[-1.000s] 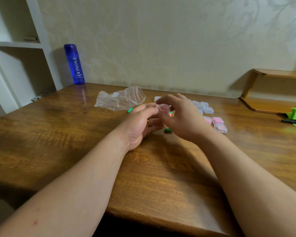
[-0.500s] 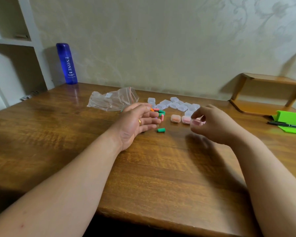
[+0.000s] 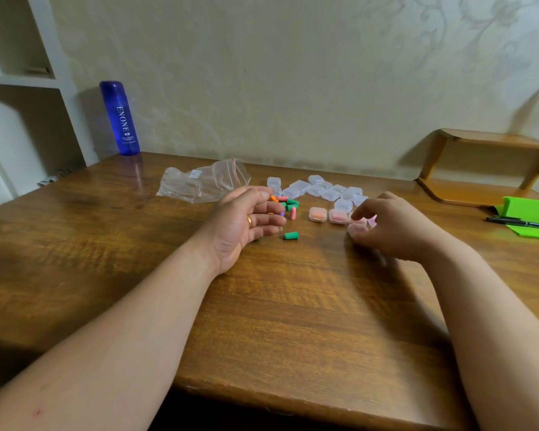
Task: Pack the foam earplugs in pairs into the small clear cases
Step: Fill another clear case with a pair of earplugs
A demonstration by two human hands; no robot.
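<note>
Centre frame, a green earplug point(image 3: 290, 235) lies on the desk point(image 3: 293, 321), long axis running left to right, just right of the left hand point(image 3: 240, 227), whose fingers hang loosely curled and empty; the right hand point(image 3: 397, 231), farther off, pinches a pink-filled clear case point(image 3: 356, 229) in its fingers.

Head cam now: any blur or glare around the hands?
Head view: right hand fingertips and the case they hold are motion-smeared; left hand is sharp; soft glare on the table between them; shelf edges bow from the wide lens.
</note>
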